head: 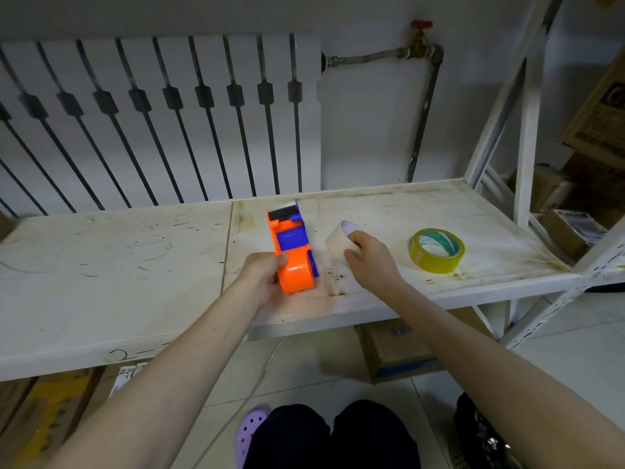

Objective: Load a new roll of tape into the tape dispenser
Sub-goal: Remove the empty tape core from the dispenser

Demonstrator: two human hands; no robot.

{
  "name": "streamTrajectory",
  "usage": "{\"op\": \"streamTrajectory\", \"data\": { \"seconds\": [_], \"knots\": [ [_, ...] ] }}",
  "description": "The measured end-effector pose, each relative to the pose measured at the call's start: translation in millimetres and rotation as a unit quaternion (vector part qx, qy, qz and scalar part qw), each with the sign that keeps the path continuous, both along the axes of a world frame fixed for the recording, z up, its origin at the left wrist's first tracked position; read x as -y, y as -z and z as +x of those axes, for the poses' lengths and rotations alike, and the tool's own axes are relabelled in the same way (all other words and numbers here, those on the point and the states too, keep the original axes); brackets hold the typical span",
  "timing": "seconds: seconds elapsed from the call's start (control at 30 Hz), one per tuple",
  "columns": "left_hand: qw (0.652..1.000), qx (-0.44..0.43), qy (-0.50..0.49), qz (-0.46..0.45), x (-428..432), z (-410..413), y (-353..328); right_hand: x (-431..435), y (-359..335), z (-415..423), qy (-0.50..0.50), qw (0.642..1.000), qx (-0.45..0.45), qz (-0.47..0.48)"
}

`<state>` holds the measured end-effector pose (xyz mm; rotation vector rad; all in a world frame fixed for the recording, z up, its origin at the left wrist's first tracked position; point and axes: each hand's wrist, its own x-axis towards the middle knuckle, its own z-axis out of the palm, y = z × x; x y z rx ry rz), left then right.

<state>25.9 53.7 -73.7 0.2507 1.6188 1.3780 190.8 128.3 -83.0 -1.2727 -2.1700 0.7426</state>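
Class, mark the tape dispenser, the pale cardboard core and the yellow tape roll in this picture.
tape dispenser (293, 265), head view: on its round orange housing.
pale cardboard core (336, 244), head view: on its outer wall.
yellow tape roll (434, 265), head view: on the near side of its yellow outer wall.

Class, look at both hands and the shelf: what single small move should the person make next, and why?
Probably set down the pale ring the right hand holds, since it looks like a spent core. The yellow tape roll lies untouched on the shelf, and the left hand already grips the dispenser.
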Motion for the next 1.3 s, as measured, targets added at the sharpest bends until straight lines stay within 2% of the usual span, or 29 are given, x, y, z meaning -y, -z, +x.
{"op": "streamTrajectory", "data": {
  "seconds": [0.1, 0.23, 0.37, 0.43, 0.6, 0.67, 0.73, 0.83, 1.0, 1.03, 1.1, 1.13, 1.2, 1.3],
  "knots": [
    [0.993, 0.115, -0.002, 0.031, 1.4, 1.4, -3.1, -9.4, 9.7, 13.2, 0.030, 0.987, 0.124, 0.096],
    [0.983, 0.178, 0.006, 0.044, 1.8, 6.0, -0.1, -15.7, 22.0, 27.3, 0.018, 0.966, 0.220, 0.133],
    [0.972, 0.228, -0.019, 0.045, -1.6, 7.8, 6.9, -17.3, 27.8, 36.5, 0.028, 0.959, 0.242, 0.145],
    [0.969, 0.240, -0.034, 0.043, -2.7, 9.1, 9.5, -21.2, 30.8, 40.2, 0.030, 0.961, 0.225, 0.157],
    [0.973, 0.214, -0.068, 0.045, -5.7, 13.9, 21.2, -23.4, 31.0, 42.1, -0.004, 0.965, 0.199, 0.170],
    [0.986, 0.158, -0.055, 0.018, -6.4, 14.6, 24.6, -24.1, 30.0, 43.1, 0.015, 0.961, 0.193, 0.197],
    [0.998, 0.049, -0.020, -0.016, -6.5, 13.8, 25.6, -27.6, 30.2, 45.9, 0.037, 0.955, 0.188, 0.227],
    [0.993, -0.112, 0.030, -0.023, -10.2, 9.7, 22.9, -31.6, 26.0, 48.1, 0.062, 0.952, 0.176, 0.245],
    [0.970, -0.202, 0.098, -0.091, -15.7, 9.1, 16.1, -35.4, 20.5, 46.4, 0.056, 0.957, 0.146, 0.243],
    [0.948, -0.279, 0.116, -0.102, -16.1, 9.7, 15.8, -36.5, 19.0, 46.6, 0.053, 0.961, 0.131, 0.237],
    [0.875, -0.462, 0.115, -0.092, -16.6, 11.0, 13.2, -42.3, 17.5, 49.1, 0.054, 0.967, 0.103, 0.228],
    [0.843, -0.524, 0.099, -0.069, -17.7, 11.1, 11.6, -46.6, 17.2, 51.6, 0.059, 0.969, 0.090, 0.222],
    [0.807, -0.583, 0.085, -0.038, -26.6, 9.2, 9.2, -56.1, 15.0, 58.6, 0.074, 0.973, 0.059, 0.211],
    [0.770, -0.618, 0.150, -0.051, -46.1, 7.8, 9.2, -71.7, 9.5, 69.0, 0.117, 0.975, 0.049, 0.184]
  ]
}}
